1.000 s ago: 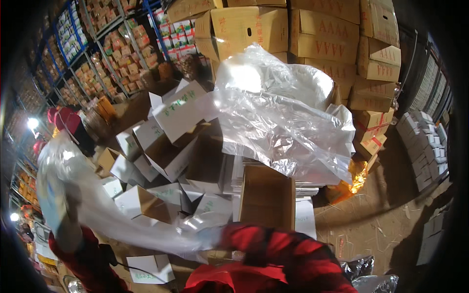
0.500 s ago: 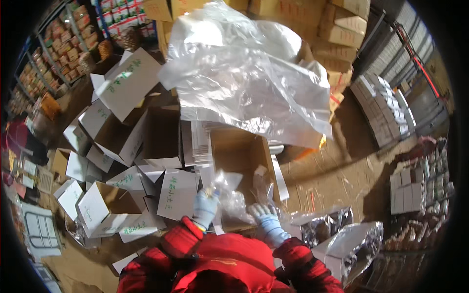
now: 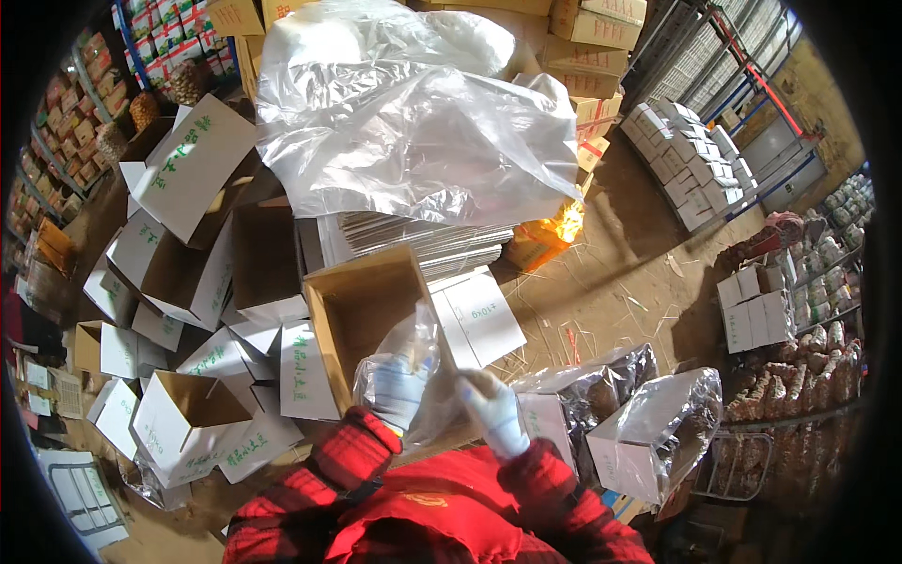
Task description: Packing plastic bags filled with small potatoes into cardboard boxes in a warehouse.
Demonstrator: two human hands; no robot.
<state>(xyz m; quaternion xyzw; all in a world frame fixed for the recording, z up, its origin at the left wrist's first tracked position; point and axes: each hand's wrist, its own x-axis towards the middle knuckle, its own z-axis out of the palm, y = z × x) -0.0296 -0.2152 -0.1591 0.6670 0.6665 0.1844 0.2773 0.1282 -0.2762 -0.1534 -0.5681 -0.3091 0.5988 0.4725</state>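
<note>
An open cardboard box (image 3: 368, 282), brown inside, stands tilted in front of me. In its near part is a crumpled clear plastic bag (image 3: 427, 399). My left hand (image 3: 398, 393), in a pale blue and white glove, is down at the box's near end with the film over it; its fingers are blurred behind the plastic. At the near right rim, my right hand (image 3: 495, 411), in the same kind of glove, is closed with thumb against fingers on the bag's edge. How much film lies in its grip is hidden.
White open cartons (image 3: 193, 414) are heaped on the left. Ahead, a large clear plastic sheet (image 3: 413, 141) covers a stack of flat cardboard (image 3: 413, 246). Film-lined boxes (image 3: 631, 461) stand at my right, a flattened white carton (image 3: 477, 315) beside the box. Packed racks (image 3: 808, 362) stand farther right.
The view has shifted to the right. The box now sits tilted. My left hand has moved from the box's left side in under the film, and my right hand has closed at the right rim.
</note>
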